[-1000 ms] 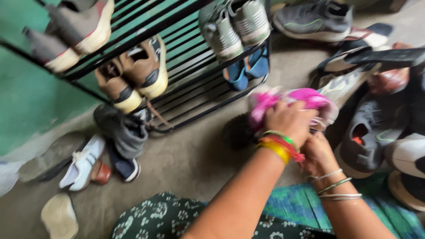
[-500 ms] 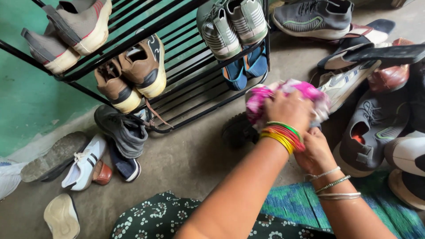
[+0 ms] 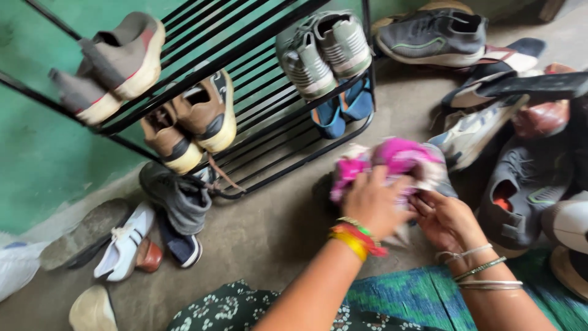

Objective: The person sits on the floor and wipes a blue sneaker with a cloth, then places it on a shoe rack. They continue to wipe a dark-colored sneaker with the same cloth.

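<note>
Both hands are closed on a pink and white shoe (image 3: 392,162) held just above the floor (image 3: 269,227) in front of the black metal rack (image 3: 269,116): the left hand (image 3: 373,205) grips it from above and the right hand (image 3: 447,220) pinches its near edge. Judging by the scene, the sorting is partway, since several pairs already sit on the rack's shelves while grey sneakers (image 3: 520,190) and others lie loose on the floor to the right
</note>
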